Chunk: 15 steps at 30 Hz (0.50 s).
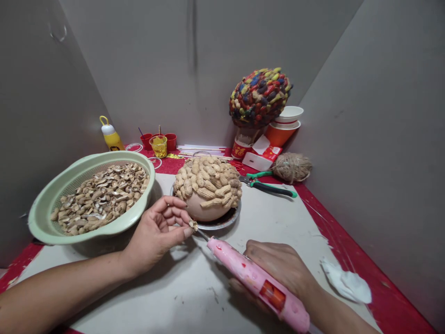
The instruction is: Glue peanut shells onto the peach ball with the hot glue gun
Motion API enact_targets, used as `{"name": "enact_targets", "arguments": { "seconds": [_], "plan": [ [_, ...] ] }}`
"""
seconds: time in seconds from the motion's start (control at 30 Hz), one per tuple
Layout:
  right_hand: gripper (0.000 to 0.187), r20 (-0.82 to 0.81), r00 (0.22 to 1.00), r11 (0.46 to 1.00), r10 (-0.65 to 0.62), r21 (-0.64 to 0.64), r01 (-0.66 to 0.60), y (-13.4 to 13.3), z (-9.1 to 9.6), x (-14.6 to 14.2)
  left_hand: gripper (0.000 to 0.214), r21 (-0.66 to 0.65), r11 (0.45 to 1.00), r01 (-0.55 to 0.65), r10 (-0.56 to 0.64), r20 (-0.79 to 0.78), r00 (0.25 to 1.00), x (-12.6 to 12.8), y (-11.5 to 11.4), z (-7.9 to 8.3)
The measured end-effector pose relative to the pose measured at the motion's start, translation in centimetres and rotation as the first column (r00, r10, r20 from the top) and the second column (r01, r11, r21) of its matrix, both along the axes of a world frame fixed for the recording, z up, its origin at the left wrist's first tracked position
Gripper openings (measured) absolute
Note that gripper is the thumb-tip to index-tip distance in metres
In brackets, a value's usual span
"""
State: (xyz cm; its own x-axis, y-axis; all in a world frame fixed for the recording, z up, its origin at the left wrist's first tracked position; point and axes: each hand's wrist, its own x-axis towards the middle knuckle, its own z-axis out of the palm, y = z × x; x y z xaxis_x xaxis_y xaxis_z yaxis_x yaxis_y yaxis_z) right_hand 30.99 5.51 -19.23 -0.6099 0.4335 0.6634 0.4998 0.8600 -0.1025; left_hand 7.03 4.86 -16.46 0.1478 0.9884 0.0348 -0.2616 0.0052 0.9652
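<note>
Between thumb and fingertips, my left hand (160, 232) pinches a peanut shell (193, 225). My right hand (274, 264) is wrapped around a pink hot glue gun (243, 269), whose metal nozzle meets the shell. Just behind both hands, a smooth beige rounded form (201, 208) sits in a shallow metal dish (229, 221). Peanut shells (208, 178) cover its top and right side, while its front left stays bare. Left of my left hand stands a pale green colander (148, 185) holding many loose shells (104, 199).
At the back are a yellow bottle (111, 134), red cups (170, 141), a cup of yellow paint (159, 146) and thin sticks (201, 149). A colourful peanut-covered ball (260, 97), twine (292, 167) and green-handled pliers (267, 187) lie right. A crumpled white tissue (346, 282) rests at the right edge.
</note>
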Motion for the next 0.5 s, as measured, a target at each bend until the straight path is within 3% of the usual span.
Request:
{"name": "enact_targets", "arguments": {
  "seconds": [0.3,0.5],
  "plan": [
    [0.059,0.030,0.998,0.998,-0.061,0.030,0.060,-0.05,0.22,-0.04,0.035,-0.089,0.996,0.030,-0.023,0.079,0.997,-0.01,0.03,0.12],
    [0.046,-0.003,0.999,0.998,0.037,-0.056,-0.037,-0.19,0.21,0.13,0.035,-0.104,0.994,0.016,-0.008,0.077,0.997,0.06,0.13,0.05]
  ]
}}
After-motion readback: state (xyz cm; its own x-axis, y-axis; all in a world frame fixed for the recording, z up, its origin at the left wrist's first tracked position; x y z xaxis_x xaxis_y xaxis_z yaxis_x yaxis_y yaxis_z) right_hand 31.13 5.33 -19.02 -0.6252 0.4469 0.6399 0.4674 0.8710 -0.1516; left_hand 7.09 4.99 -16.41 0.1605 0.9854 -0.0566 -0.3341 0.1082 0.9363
